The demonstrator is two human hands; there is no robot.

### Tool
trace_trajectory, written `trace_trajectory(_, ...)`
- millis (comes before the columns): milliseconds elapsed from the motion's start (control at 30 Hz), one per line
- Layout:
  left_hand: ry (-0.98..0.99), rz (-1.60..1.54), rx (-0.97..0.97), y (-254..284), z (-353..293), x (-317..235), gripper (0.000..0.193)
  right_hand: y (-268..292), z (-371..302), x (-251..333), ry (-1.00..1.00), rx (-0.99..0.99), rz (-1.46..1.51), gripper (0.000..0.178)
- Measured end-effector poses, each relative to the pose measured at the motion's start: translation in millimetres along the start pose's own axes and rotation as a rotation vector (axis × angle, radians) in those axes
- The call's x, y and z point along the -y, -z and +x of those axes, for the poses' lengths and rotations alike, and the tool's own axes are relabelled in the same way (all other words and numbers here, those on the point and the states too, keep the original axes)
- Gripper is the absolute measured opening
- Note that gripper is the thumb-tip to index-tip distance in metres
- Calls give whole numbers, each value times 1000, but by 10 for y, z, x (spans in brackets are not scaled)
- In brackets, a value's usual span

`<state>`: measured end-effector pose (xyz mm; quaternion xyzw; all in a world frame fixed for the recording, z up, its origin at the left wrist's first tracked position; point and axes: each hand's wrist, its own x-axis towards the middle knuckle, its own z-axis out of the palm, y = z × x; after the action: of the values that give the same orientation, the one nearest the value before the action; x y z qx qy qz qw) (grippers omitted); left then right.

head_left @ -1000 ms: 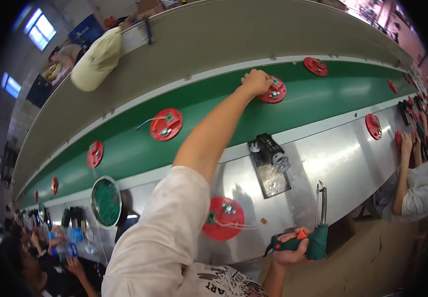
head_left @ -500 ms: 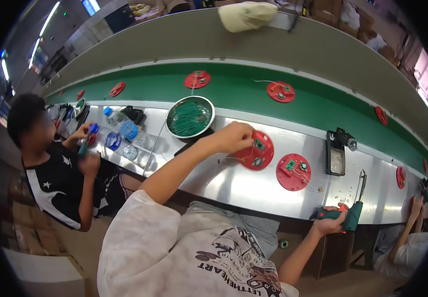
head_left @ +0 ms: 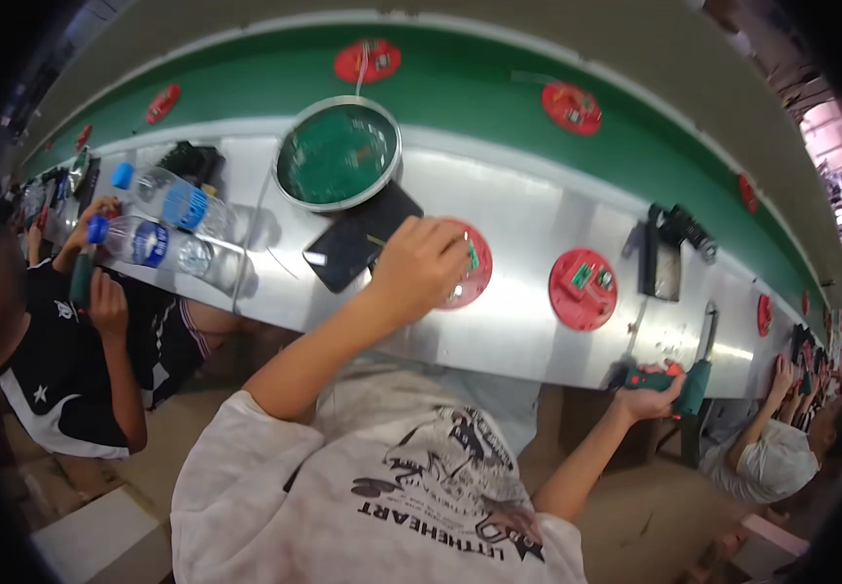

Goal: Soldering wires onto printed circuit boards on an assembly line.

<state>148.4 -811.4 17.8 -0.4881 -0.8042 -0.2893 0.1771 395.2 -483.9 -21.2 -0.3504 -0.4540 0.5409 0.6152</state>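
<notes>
My left hand is over the left side of a red round disc that carries a small green circuit board. Its fingers are curled and pressed together; whatever they pinch is hidden by the hand. At the bench's front edge, my right hand is wrapped round the handle of a green pistol-shaped soldering gun, its long metal tip pointing up and away. Between the two hands a second red disc with a green board and wires lies flat on the metal bench.
A metal-rimmed bowl of green wires stands behind a black phone. Plastic bottles lie on the left, near a co-worker's hand. A soldering-iron stand is at the right. More discs rest on the green strip behind.
The whole view has shifted, with the bench appearing higher. My left hand has moved nearer and left over the disc, uncovering the phone. My right hand keeps its grip on the soldering gun.
</notes>
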Motion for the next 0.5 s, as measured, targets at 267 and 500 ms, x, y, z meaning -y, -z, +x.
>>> trace_trajectory(267, 60, -72, -109, -22, -75, 76, 22, 179, 165, -9, -177, -98, -77, 41)
trace_trajectory(500, -43, -180, -16, 1, 263, 288, 32, 174, 198, -1, -54, -48, -115, 39)
